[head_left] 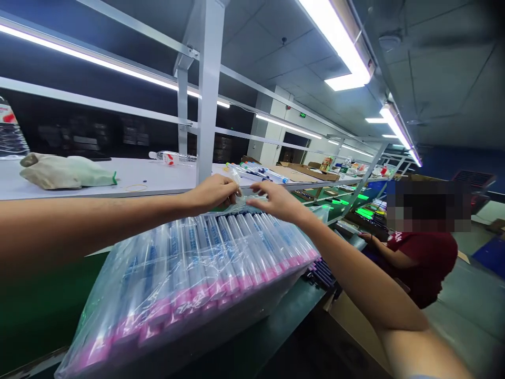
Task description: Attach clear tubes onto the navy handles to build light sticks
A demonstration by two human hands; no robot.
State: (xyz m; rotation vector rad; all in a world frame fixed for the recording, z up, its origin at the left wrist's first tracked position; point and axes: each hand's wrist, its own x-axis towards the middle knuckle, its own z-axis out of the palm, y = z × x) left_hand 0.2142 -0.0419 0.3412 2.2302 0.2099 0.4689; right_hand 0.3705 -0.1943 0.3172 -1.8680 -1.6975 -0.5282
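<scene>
A clear plastic bag (221,247) wraps several rows of clear tubes with pink ends and blue print, lying below my hands. My left hand (216,192) is closed above the bag's far side, with its fingers curled round a bit of clear plastic film (235,176). Whether that film belongs to the bag, I cannot tell. Just to the right, my right hand (276,201) hovers with its fingers apart, holding nothing that shows.
A white shelf (165,181) runs behind the hands, with a metal post (209,95) rising from it. On it lie a bottle (173,158), a pale cloth-like bundle (69,171) and several tubes (260,171). A person in a dark red shirt (426,263) sits at right.
</scene>
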